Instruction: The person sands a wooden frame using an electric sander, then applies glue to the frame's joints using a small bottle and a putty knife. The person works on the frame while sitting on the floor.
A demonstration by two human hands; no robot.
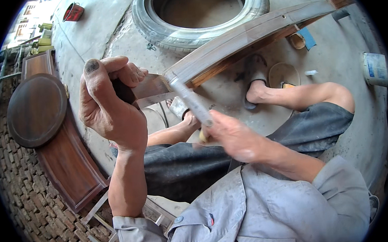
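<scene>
My left hand [109, 103] is closed around the near end of a long curved wooden rail [242, 39] that runs up toward the upper right. My right hand [227, 134] grips a long narrow tool [190, 99], grey and blurred, whose far end lies against the rail close to my left hand. A yellowish handle end shows just below my right fist. I sit with my knees bent, in dark shorts and a grey shirt.
A car tyre [197, 15] lies flat on the concrete behind the rail. A curved dark wooden panel [68, 158] and a round wooden disc [35, 109] rest at the left on brick paving. A white bucket [375, 70] stands at the right; a round shallow dish [283, 74] sits by my foot.
</scene>
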